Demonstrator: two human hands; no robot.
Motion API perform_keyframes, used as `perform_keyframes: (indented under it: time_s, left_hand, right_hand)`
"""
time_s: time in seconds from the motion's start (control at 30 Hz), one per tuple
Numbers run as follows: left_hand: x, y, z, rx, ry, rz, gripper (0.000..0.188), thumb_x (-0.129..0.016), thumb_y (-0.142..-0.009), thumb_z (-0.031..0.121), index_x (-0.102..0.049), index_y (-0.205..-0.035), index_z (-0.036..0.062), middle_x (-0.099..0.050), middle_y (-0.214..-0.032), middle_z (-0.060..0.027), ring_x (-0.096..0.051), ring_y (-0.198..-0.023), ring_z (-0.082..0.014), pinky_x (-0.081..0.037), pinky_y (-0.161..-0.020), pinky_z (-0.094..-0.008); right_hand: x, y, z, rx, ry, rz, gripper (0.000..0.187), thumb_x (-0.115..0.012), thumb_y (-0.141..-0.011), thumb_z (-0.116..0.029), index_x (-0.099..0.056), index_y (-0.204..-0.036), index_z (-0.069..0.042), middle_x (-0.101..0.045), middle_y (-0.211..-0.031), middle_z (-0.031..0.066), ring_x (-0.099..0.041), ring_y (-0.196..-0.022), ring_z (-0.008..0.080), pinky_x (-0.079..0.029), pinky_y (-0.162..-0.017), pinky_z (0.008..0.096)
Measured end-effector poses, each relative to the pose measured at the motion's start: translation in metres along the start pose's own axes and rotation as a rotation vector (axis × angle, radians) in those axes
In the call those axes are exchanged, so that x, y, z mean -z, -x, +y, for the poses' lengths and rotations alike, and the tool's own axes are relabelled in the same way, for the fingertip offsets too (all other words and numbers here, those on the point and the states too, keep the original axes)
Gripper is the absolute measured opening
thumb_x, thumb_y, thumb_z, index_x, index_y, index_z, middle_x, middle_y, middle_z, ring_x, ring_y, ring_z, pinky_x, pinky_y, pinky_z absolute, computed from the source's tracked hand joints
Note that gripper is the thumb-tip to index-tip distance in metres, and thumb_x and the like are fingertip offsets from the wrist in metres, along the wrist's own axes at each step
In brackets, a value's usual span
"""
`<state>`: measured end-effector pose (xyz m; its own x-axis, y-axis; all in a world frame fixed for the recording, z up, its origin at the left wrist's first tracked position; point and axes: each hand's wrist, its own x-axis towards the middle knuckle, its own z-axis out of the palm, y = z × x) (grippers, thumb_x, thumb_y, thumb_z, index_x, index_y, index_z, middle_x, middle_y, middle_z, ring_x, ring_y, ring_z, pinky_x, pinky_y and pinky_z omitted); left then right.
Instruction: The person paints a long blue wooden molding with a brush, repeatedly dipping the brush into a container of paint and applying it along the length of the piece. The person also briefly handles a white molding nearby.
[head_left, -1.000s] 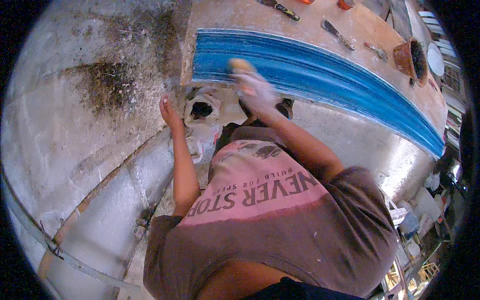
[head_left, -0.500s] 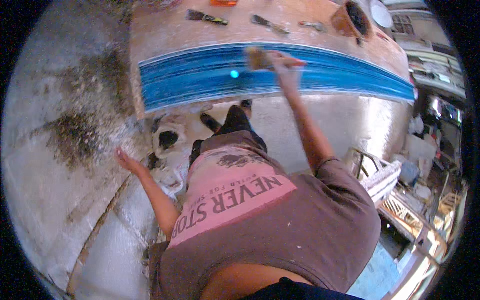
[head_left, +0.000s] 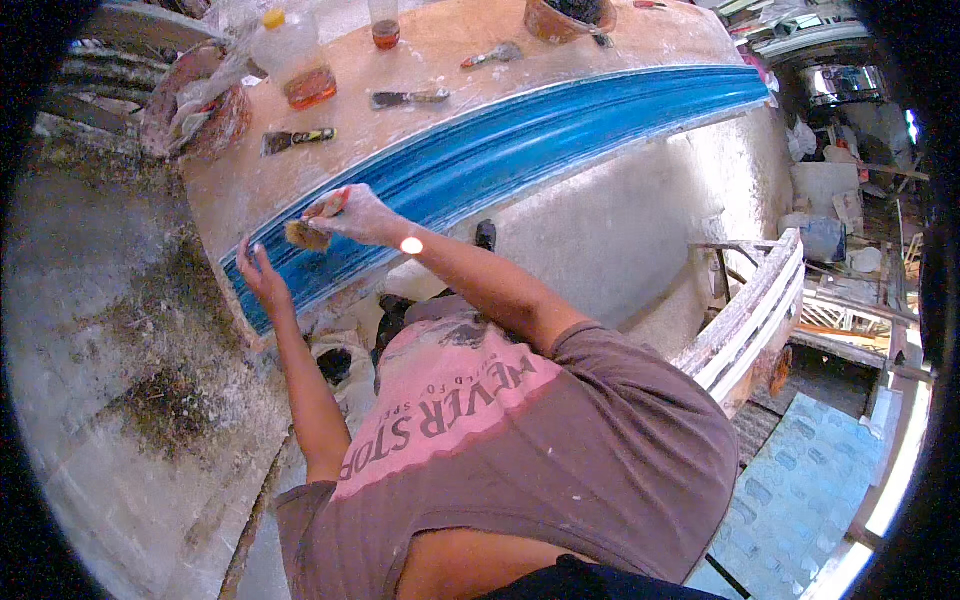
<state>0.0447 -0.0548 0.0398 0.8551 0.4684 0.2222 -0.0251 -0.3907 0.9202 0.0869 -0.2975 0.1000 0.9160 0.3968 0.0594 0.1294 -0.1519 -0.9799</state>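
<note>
Brushing the left end of the blue moulding

Your right hand [head_left: 362, 213] grips a paintbrush [head_left: 308, 234], bristles on the long blue moulded strip [head_left: 520, 140] near its left end, along the front of the plaster-dusted bench [head_left: 440, 45]. Your left hand [head_left: 258, 272] is open, fingers spread, steadying that end's lower edge. Judging by this, you're mid-coat; the next stroke seems to call for even pressure along the grooves. Behind the strip: 3 putty knives, nearest [head_left: 298, 139], 1 bottle of amber liquid [head_left: 292, 55], 1 glass [head_left: 385, 22], 1 clay bowl [head_left: 568, 17].
</note>
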Motion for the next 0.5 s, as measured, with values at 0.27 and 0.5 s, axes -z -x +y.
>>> perform_keyframes:
  time_s: [0.27, 0.5]
  left_hand:
    - [-0.096, 0.033, 0.037, 0.061, -0.104, -0.060, 0.035, -0.057, -0.098, 0.022, -0.057, -0.126, 0.0013, -0.057, -0.128, -0.0137, -0.052, -0.120, -0.0244, -0.036, -0.106, -0.0361]
    - [-0.141, 0.101, 0.058, 0.229, -0.094, 0.207, 0.032, -0.054, -0.100, 0.020, -0.057, -0.124, -0.0009, -0.059, -0.123, -0.0119, -0.055, -0.114, -0.0220, -0.041, -0.102, -0.0348]
  right_hand:
    - [0.379, 0.086, 0.069, -0.213, 0.587, 0.608, 0.031, -0.067, -0.084, -0.038, -0.077, -0.092, -0.010, -0.073, -0.083, 0.0124, -0.070, -0.069, 0.0247, -0.055, -0.065, 0.0379]
    - [0.632, 0.100, 0.037, -0.084, 0.977, 0.887, 0.023, -0.058, -0.090, -0.026, -0.075, -0.084, -0.010, -0.070, -0.076, 0.0151, -0.070, -0.070, 0.0271, -0.054, -0.064, 0.0408]
